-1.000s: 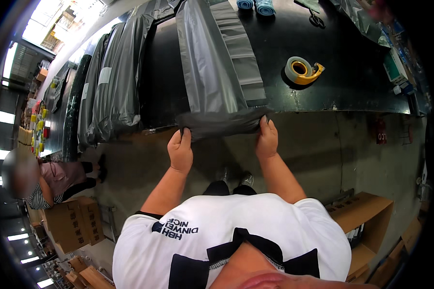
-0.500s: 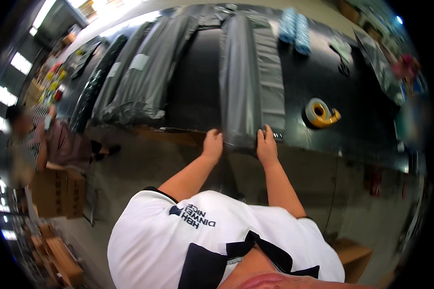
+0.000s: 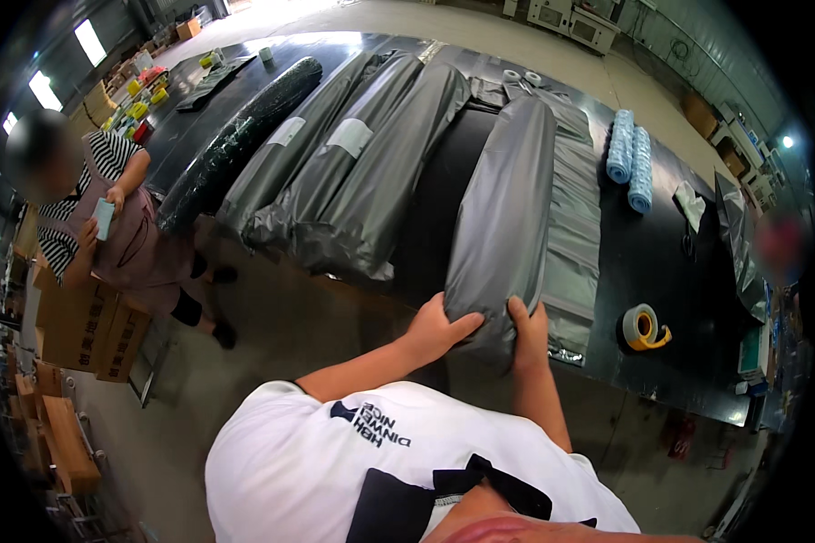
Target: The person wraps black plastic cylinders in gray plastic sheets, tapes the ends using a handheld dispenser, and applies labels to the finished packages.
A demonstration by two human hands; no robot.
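A long, grey plastic-wrapped roll (image 3: 507,199) lies lengthwise from the far side of the table to its near edge, its near end sticking out past that edge. My left hand (image 3: 436,328) grips this end from the left, thumb on top. On the other side my right hand (image 3: 529,333) holds it with the thumb up; its other fingers are partly hidden. Flat grey plastic bags (image 3: 572,244) lie close along the roll's right side. To the left rest several more grey wrapped rolls (image 3: 371,163), two bearing pale labels.
A dark wrapped roll (image 3: 244,140) lies further left. Rightward are two light-blue patterned rolls (image 3: 640,167), dark scissors (image 3: 688,244) and a tape roll on a yellow dispenser (image 3: 641,328). A person (image 3: 122,208) stands at left by cardboard boxes (image 3: 91,326), holding a pale blue item.
My hands have closed further round the roll's near end. It now bulges and reaches out over the table edge toward me. The whole view has shifted, showing more of the left side.
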